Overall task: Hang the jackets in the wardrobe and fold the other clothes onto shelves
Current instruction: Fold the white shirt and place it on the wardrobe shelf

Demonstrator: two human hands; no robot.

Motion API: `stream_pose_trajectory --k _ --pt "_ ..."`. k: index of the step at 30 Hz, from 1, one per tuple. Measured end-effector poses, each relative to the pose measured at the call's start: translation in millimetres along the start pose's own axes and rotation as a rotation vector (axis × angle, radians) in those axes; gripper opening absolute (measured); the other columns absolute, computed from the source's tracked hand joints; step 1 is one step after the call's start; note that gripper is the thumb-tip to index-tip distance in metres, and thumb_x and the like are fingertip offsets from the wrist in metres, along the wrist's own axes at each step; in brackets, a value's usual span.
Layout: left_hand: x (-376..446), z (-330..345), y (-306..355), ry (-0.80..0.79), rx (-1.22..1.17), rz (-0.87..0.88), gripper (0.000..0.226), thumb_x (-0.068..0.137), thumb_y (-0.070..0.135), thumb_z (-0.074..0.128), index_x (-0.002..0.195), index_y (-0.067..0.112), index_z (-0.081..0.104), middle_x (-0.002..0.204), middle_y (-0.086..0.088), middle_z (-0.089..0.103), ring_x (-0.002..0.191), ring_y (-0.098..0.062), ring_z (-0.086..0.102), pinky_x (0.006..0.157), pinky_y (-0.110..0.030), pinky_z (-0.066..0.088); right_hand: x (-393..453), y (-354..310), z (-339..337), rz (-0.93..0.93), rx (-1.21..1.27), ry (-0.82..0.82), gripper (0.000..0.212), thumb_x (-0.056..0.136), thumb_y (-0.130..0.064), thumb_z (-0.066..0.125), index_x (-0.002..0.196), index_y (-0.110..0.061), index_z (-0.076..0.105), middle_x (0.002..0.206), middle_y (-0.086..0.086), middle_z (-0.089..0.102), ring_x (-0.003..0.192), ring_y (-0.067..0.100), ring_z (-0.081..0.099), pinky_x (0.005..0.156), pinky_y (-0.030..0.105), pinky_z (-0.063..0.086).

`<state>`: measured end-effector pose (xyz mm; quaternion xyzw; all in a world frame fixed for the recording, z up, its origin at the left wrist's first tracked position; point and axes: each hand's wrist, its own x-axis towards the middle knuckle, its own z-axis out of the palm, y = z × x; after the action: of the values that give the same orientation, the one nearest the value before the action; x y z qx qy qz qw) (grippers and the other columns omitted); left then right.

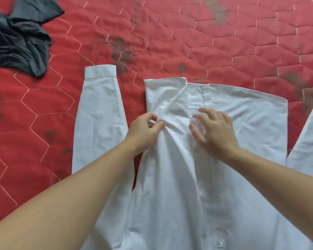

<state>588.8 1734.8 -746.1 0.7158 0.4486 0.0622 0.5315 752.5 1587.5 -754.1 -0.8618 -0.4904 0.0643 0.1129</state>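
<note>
From the head camera: a white shirt [188, 168] lies spread button-side up on a red quilted cover [206, 42], and everything here is placed from that shirt. The left hand [145, 130] pinches a bunched fold of cloth at the shirt's left front. The right hand [213, 130] rests on the shirt's middle, fingers spread and lightly bent, gripping nothing. Well off the shirt's far-left side lies a crumpled dark grey garment [20, 38].
</note>
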Motion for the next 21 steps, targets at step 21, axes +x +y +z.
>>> stream_pose_trajectory --k 21 --pt "10 -46 18 0.398 0.391 0.499 0.032 0.084 0.033 0.054 0.115 0.027 0.056 0.112 0.004 0.060 0.102 -0.024 0.055 0.089 -0.040 0.044 75 -37 4 0.101 -0.104 -0.264 0.066 0.096 -0.058 0.033 0.153 -0.036 0.008 0.164 0.002 -0.003 0.150 0.022 -0.001 0.118 0.053 0.004"
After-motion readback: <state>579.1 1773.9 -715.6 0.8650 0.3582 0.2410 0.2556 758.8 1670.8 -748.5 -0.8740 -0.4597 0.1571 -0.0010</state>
